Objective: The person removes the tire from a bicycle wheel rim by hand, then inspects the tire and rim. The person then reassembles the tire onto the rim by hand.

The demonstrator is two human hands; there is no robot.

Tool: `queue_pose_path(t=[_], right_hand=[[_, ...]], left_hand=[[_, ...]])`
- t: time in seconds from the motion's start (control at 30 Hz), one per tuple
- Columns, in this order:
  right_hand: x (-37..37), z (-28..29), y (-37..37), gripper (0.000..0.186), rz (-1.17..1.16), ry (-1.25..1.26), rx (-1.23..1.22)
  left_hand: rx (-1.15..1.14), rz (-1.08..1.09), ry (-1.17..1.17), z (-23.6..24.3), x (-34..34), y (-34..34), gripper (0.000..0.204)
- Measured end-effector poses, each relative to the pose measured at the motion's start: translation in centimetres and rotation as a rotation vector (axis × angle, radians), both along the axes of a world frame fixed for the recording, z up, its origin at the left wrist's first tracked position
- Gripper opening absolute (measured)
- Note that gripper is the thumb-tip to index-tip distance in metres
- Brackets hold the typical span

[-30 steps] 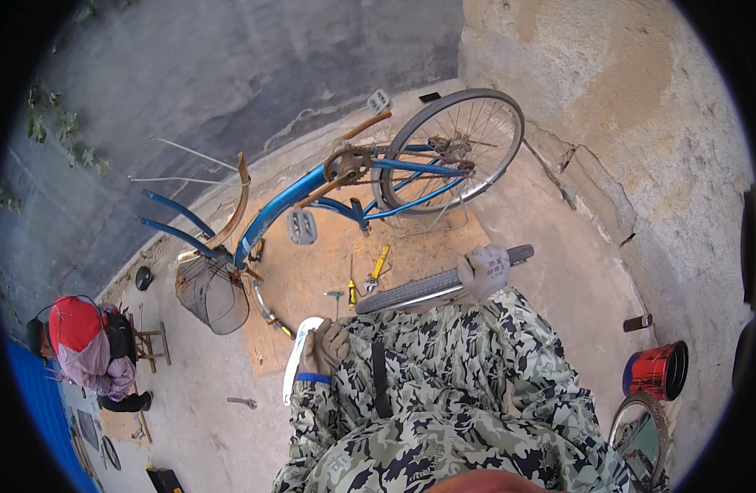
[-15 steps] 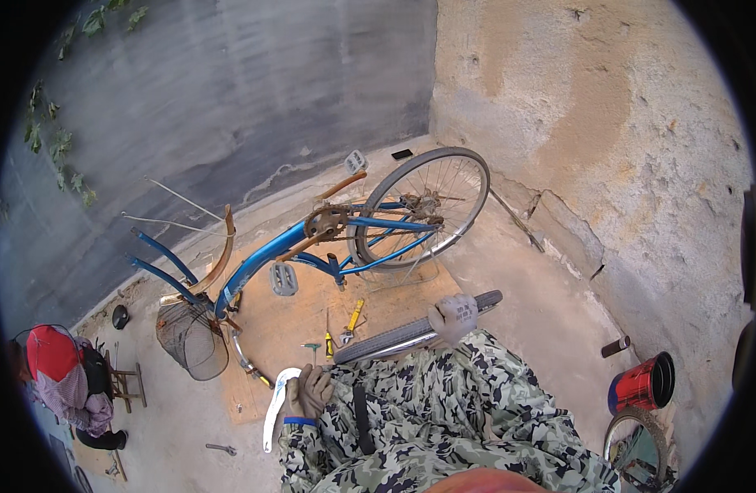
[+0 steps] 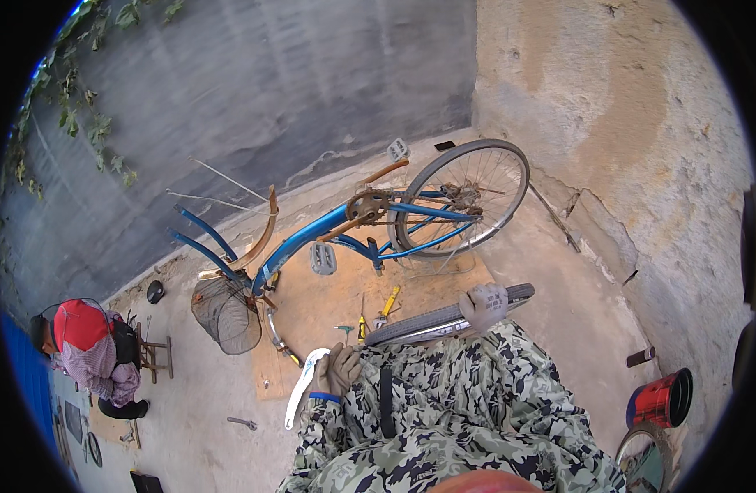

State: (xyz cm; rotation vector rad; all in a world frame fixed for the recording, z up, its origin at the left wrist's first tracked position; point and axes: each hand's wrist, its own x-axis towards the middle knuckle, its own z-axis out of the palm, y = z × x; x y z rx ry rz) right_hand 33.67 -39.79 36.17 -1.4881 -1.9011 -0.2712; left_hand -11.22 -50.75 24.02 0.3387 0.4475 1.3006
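wheel (image 3: pixel 444 324) partly hidden behind lap; left hand (image 3: pixel 338 370) grip unclear, possibly on tyre.

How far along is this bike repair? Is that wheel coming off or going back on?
Done: the blue bicycle stands upside down with its front fork empty, rear wheel in place. In hand: both gloved hands, left hand and right hand, grip a loose wheel across the lap. Left: that wheel isn't in the fork, and hand tools lie on the board. I cannot tell which way it's going.
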Motion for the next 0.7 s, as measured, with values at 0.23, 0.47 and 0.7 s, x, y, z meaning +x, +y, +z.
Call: queue_pose_path(t=[0.23, 0.47, 0.7], right_hand=[[0.3, -1.3, 0.6, 0.030, -0.033, 0.011, 0.030], [0.1, -4.8, 4.6, 0.029, -0.007, 0.017, 0.049], [-1.1, -4.5, 4.5, 0.030, -0.023, 0.012, -0.035]], left_hand=[[0.032, -0.040, -0.078, -1.9, -0.4, 1.2, 0.063], [0.153, -0.066, -0.155, -3.3, 0.7, 5.0, 0.058], [0.000, 0.027, -0.070, -1.4, 0.9, 4.5, 0.059]])
